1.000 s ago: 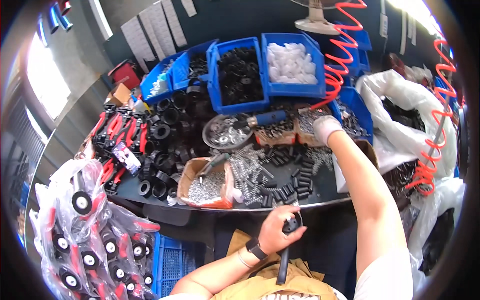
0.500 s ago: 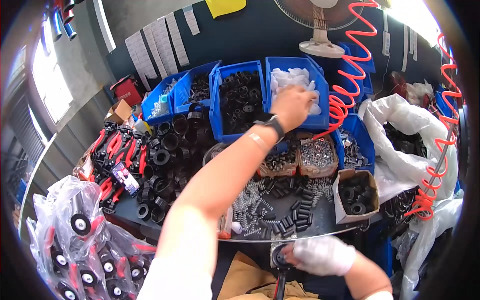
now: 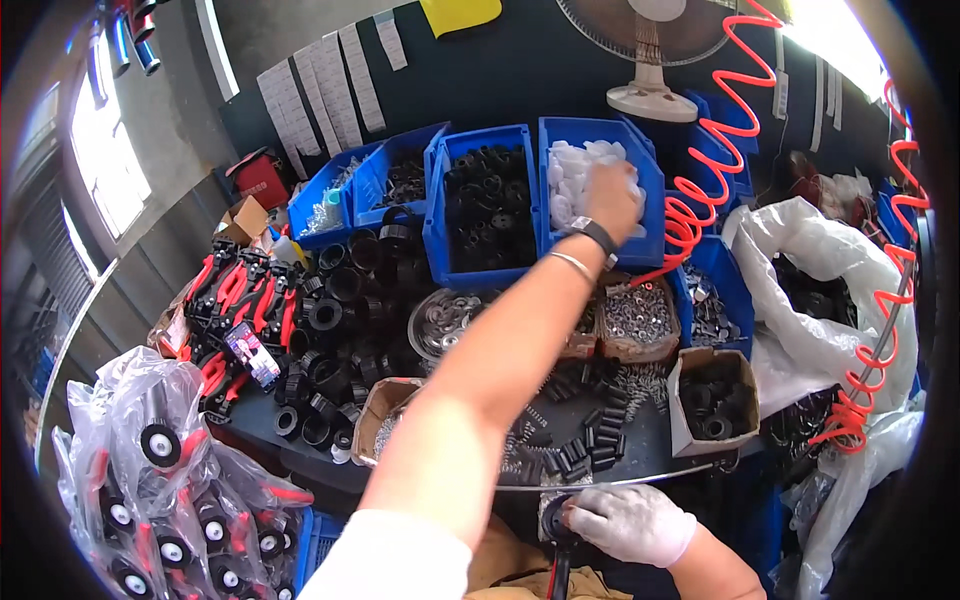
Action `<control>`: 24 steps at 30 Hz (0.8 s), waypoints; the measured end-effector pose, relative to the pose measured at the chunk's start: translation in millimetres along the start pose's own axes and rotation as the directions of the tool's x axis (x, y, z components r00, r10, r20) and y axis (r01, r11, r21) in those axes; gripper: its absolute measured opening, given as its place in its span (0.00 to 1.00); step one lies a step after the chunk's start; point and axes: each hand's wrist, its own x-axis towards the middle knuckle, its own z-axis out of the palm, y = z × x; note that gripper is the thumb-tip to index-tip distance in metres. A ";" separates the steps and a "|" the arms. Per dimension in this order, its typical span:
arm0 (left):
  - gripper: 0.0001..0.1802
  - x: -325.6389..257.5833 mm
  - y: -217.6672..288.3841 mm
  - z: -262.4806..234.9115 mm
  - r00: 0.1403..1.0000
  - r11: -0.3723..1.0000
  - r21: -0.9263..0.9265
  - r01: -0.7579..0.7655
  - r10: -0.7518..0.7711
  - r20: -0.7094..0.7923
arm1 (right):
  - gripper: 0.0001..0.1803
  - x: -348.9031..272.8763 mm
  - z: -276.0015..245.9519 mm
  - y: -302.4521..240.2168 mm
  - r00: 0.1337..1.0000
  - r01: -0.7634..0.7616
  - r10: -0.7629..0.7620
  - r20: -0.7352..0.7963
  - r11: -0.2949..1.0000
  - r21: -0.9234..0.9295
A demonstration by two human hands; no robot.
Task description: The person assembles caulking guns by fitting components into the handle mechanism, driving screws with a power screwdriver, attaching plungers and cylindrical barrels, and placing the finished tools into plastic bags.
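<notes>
The white plastic pieces [image 3: 578,172] lie heaped in a blue bin [image 3: 648,215] at the back of the counter [image 3: 650,452], and the left hand [image 3: 612,198] reaches down into that heap, fingers curled among the pieces; whether its grip has closed on any of them cannot be told, since the back of the hand hides the fingertips. A dark watch and a thin bracelet sit on that wrist, and the bare forearm stretches across the whole counter from the lower edge. Near the front rim, the right hand [image 3: 630,522], in a white glove, has its grip clenched around a round black part [image 3: 556,520] with a dark handle below it, well apart from the white pieces. Just left of the white-piece bin stands a second blue bin of black rings [image 3: 488,205]. Between the two hands lie short black cylinders [image 3: 580,450], a cardboard box of metal nuts [image 3: 636,314] and a dish of washers [image 3: 443,320]. A red coiled hose [image 3: 700,215] hangs to the right of the bins.
</notes>
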 end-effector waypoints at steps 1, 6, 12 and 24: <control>0.26 1.1 -9.4 -24.2 0.975 0.920 -0.331 0.212 -0.222 0.006 | 0.10 1.5 -0.9 -1.0 0.999 -0.015 0.017 0.042 0.999 -0.032; 0.29 -22.7 -75.0 -147.7 0.779 0.111 -0.981 0.161 -0.625 0.057 | 0.13 1.2 7.9 -8.7 0.993 -0.116 0.118 -0.001 0.979 -0.170; 0.21 -106.1 -152.6 -238.1 0.483 -0.031 -0.982 0.186 -0.867 0.119 | 0.28 -2.1 12.6 -27.2 0.953 -0.298 0.269 -0.137 0.911 -0.284; 0.23 -230.0 -164.4 -175.7 0.663 0.817 0.531 0.225 -0.527 0.531 | 0.34 -31.7 40.1 -5.3 0.856 -0.349 0.427 -0.291 0.893 0.283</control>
